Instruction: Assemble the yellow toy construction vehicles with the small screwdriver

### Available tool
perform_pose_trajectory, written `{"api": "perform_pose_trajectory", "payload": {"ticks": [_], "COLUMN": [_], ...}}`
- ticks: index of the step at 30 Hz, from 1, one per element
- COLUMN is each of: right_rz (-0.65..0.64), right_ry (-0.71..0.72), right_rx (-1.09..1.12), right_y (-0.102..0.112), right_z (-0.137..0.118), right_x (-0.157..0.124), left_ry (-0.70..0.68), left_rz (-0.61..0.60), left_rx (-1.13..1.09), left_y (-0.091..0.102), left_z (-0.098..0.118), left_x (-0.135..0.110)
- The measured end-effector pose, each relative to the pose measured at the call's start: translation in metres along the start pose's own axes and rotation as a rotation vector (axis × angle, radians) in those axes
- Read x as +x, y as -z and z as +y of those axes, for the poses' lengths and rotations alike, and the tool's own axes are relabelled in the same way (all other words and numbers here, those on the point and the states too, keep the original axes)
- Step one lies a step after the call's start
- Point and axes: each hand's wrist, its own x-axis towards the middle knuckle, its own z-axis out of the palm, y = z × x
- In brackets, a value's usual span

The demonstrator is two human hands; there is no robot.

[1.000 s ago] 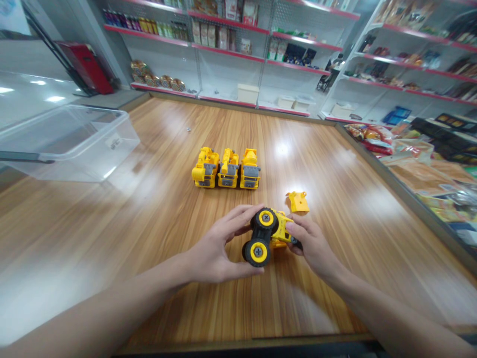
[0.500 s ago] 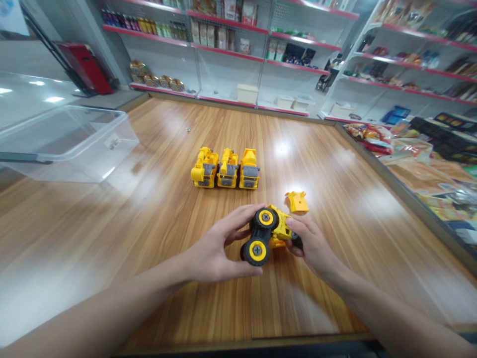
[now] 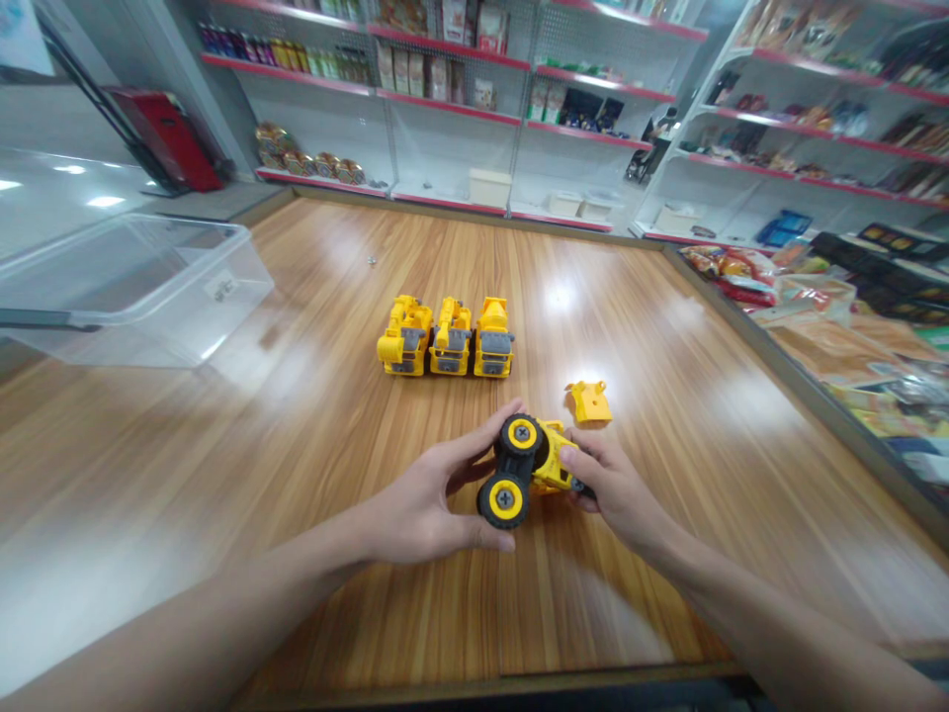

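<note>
Between my two hands is a yellow and black toy truck point(image 3: 545, 465), tipped on its side with two black wheels on yellow hubs facing me. My left hand point(image 3: 422, 494) wraps round the wheel end, thumb below and fingers above and behind. At the other end, my right hand point(image 3: 604, 470) pinches the yellow body, its thumb on top. Just beyond my right hand, a loose yellow plastic part point(image 3: 591, 402) lies on the wooden table point(image 3: 333, 425). Farther off, three yellow toy trucks stand side by side: a left one point(image 3: 404, 338), a middle one point(image 3: 451, 338) and a right one point(image 3: 493, 338).
A clear plastic bin point(image 3: 222, 316) stands at the table's left. Near the far side lies a tiny shiny piece point(image 3: 372, 260). Packaged goods point(image 3: 830, 326) are heaped past the right edge, and stocked shelves point(image 3: 452, 104) line the back.
The toy truck in my hands has turned slightly and shifted a little left. Both hands keep hold of it. The other toys stay in place.
</note>
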Motion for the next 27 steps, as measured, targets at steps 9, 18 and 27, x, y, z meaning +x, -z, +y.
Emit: {"api": "perform_pose_trajectory", "payload": {"ticks": [9,18,27], "right_rz": [-0.065,-0.004,0.043], "right_ry": [0.057,0.194,0.212], "right_rx": [-0.051,-0.17,-0.278], "right_y": [0.0036,0.0024,-0.0003], "right_z": [0.0004,-0.0016,0.001], "right_x": [0.0004,-0.0001,-0.0041], "left_ry": [0.096,0.026,0.224], "left_rz": [-0.043,-0.069,0.175], "left_rx": [-0.09,-0.235,-0.367], "left_y": [0.0016,0.001,-0.0072], "left_z": [0.0055,0.0065,0.0046], "left_x": [-0.0004,0.0004,0.0037]}}
